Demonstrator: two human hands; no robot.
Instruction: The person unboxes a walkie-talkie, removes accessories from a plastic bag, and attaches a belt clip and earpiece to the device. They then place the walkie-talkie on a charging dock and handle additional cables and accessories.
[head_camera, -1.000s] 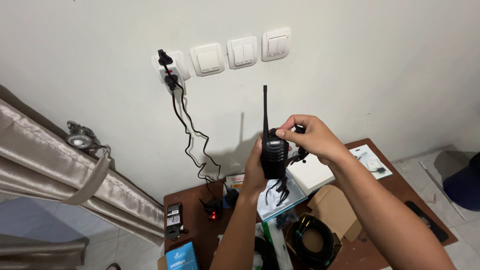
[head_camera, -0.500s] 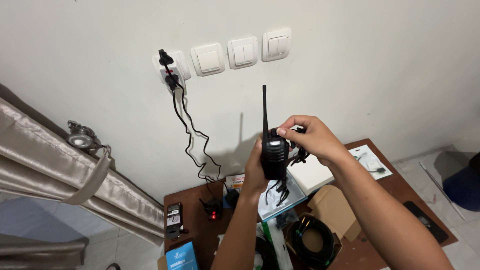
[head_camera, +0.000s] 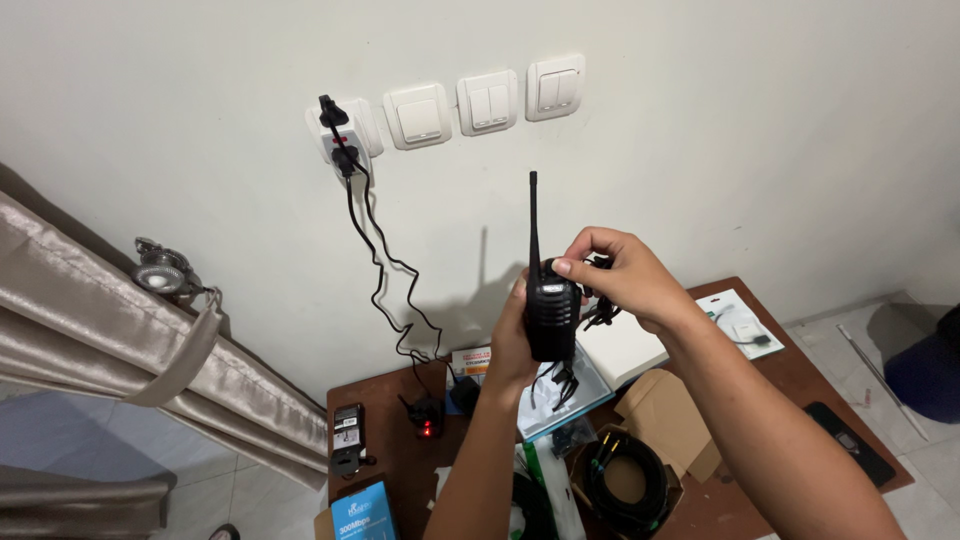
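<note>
- We're pinching the knob on top of the black walkie-talkie (head_camera: 551, 315) with our right hand (head_camera: 620, 280), fingertips closed on it, a black cord bunched behind.
- Our left hand (head_camera: 512, 345) is wrapping the body at frame centre.
- Barely anything's shifting from a second ago; we're probably still fiddling.

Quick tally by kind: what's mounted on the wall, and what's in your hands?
Wall switch plates: 3
Wall socket with black plugs in it: 1
Black handheld radio, gripped by the left hand: 1
Bundle of black cord, at the right hand: 1
Total: 6
</note>
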